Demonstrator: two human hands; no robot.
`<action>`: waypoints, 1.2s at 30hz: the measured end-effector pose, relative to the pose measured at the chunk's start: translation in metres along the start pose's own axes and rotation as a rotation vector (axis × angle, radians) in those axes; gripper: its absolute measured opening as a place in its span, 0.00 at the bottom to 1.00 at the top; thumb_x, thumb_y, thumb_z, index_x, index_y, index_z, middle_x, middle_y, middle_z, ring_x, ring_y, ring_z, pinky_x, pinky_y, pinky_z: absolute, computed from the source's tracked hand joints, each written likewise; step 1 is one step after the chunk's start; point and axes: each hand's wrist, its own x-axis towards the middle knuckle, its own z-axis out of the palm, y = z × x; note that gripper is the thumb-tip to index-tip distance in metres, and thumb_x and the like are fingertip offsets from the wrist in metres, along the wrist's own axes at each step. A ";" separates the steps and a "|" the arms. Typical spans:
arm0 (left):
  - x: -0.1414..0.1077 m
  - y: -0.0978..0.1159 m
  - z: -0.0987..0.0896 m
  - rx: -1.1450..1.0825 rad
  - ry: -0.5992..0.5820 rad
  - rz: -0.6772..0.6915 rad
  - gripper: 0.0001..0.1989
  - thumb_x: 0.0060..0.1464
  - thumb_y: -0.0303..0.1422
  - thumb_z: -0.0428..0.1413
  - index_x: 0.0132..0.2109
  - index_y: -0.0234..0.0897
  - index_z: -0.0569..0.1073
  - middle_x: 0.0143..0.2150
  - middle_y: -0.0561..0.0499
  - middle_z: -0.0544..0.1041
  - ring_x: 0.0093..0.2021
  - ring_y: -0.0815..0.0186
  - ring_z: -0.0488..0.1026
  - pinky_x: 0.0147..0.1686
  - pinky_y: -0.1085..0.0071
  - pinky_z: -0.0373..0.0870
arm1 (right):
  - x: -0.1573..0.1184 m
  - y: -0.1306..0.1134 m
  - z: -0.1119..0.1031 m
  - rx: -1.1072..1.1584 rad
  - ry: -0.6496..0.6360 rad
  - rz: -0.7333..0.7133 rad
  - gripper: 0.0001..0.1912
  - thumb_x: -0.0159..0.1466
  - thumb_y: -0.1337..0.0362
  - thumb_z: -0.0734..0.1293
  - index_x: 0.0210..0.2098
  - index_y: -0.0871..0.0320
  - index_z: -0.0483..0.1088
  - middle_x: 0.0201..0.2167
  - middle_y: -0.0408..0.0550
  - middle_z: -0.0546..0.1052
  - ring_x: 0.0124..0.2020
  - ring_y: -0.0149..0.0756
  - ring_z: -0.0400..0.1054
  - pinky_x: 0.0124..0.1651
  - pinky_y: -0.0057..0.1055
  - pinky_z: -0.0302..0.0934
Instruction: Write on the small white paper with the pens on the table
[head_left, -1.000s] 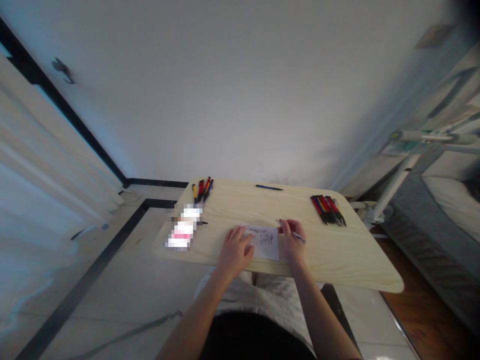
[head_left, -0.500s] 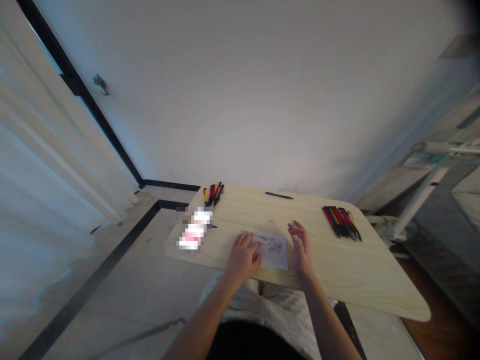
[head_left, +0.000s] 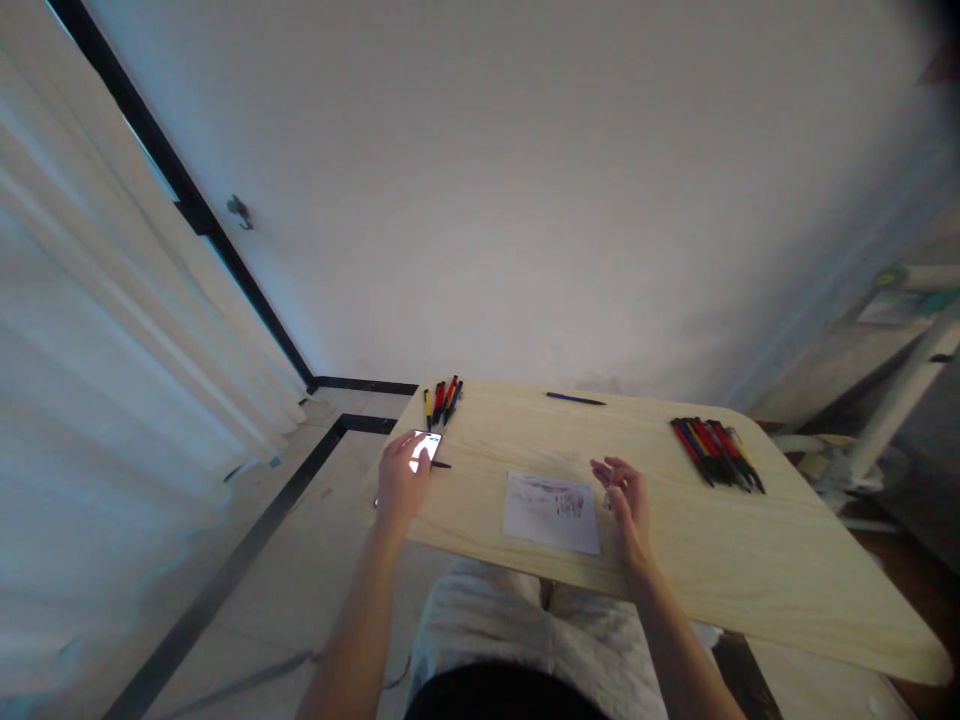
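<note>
My left hand (head_left: 403, 480) lies over a phone (head_left: 431, 447) with a lit screen at the table's left side. Its fingers are at the phone's far edge and the thumb is over the screen. Just right of the phone, a dark pen (head_left: 441, 464) is partly hidden. My right hand (head_left: 624, 500) rests on its side, fingers curled round a slim, pale pen-like object (head_left: 607, 497), mostly hidden by the fingers. Between the hands, nearer the right one, lies a sheet of white paper (head_left: 551, 530) with dark reddish marks; neither hand touches it.
Several red, yellow, blue and black pens (head_left: 444, 400) lie at the far left corner of the wooden table (head_left: 495, 420). A row of several more (head_left: 716, 450) lies on the right. One blue pen (head_left: 575, 398) is near the back edge, by the wall (head_left: 525, 200).
My left hand has left the paper and moved left onto the phone. My right hand keeps its curled pose beside the paper. The view has shifted slightly left.
</note>
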 end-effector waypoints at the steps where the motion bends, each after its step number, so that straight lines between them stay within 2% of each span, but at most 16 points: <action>1: 0.004 -0.014 -0.004 0.042 -0.017 -0.017 0.16 0.52 0.28 0.46 0.48 0.37 0.68 0.48 0.46 0.69 0.50 0.61 0.64 0.51 0.62 0.60 | 0.000 0.000 0.000 -0.004 -0.011 0.004 0.15 0.56 0.54 0.62 0.38 0.55 0.59 0.49 0.53 0.61 0.49 0.46 0.61 0.51 0.47 0.53; 4: 0.007 -0.051 -0.012 0.129 -0.105 -0.020 0.21 0.48 0.21 0.44 0.48 0.37 0.69 0.47 0.47 0.70 0.48 0.63 0.65 0.51 0.65 0.60 | 0.001 0.005 -0.002 -0.057 -0.037 0.006 0.19 0.54 0.57 0.66 0.42 0.55 0.59 0.50 0.53 0.59 0.49 0.45 0.61 0.52 0.46 0.52; 6: 0.006 -0.069 -0.013 0.155 -0.162 -0.006 0.22 0.47 0.20 0.43 0.48 0.36 0.70 0.48 0.47 0.70 0.48 0.63 0.65 0.51 0.65 0.60 | 0.001 0.008 -0.003 -0.098 -0.046 0.008 0.19 0.53 0.58 0.67 0.42 0.55 0.60 0.49 0.54 0.59 0.48 0.45 0.61 0.51 0.46 0.53; 11: 0.007 -0.092 -0.008 0.147 -0.322 0.013 0.22 0.48 0.20 0.42 0.48 0.38 0.70 0.49 0.49 0.69 0.49 0.65 0.64 0.51 0.66 0.60 | 0.003 0.007 -0.005 -0.091 -0.009 0.006 0.15 0.55 0.58 0.65 0.40 0.55 0.62 0.45 0.53 0.62 0.47 0.44 0.62 0.50 0.45 0.54; 14: 0.009 -0.095 -0.006 0.116 -0.366 -0.003 0.22 0.49 0.20 0.42 0.48 0.38 0.70 0.49 0.48 0.69 0.48 0.66 0.65 0.51 0.68 0.60 | 0.004 0.005 -0.005 -0.106 -0.004 0.014 0.15 0.54 0.58 0.66 0.40 0.55 0.62 0.45 0.52 0.62 0.46 0.43 0.62 0.50 0.44 0.54; 22: 0.013 -0.096 -0.008 0.093 -0.390 -0.019 0.16 0.52 0.27 0.44 0.45 0.35 0.72 0.43 0.47 0.72 0.43 0.64 0.68 0.47 0.68 0.62 | 0.004 0.006 -0.005 -0.147 0.010 0.033 0.17 0.53 0.59 0.67 0.41 0.55 0.63 0.48 0.53 0.60 0.49 0.43 0.59 0.51 0.44 0.53; 30: 0.014 -0.100 -0.012 0.150 -0.357 -0.080 0.15 0.53 0.29 0.45 0.44 0.33 0.72 0.42 0.45 0.74 0.42 0.63 0.70 0.45 0.68 0.63 | 0.004 0.005 -0.005 -0.130 0.015 0.051 0.17 0.53 0.58 0.67 0.41 0.55 0.63 0.49 0.53 0.60 0.48 0.42 0.60 0.51 0.44 0.53; 36: 0.013 -0.097 -0.011 0.153 -0.342 -0.038 0.15 0.53 0.29 0.45 0.44 0.33 0.72 0.43 0.45 0.73 0.43 0.63 0.69 0.46 0.69 0.62 | 0.004 0.003 -0.004 -0.123 0.021 0.056 0.16 0.53 0.58 0.66 0.40 0.55 0.63 0.48 0.53 0.61 0.48 0.42 0.61 0.50 0.44 0.54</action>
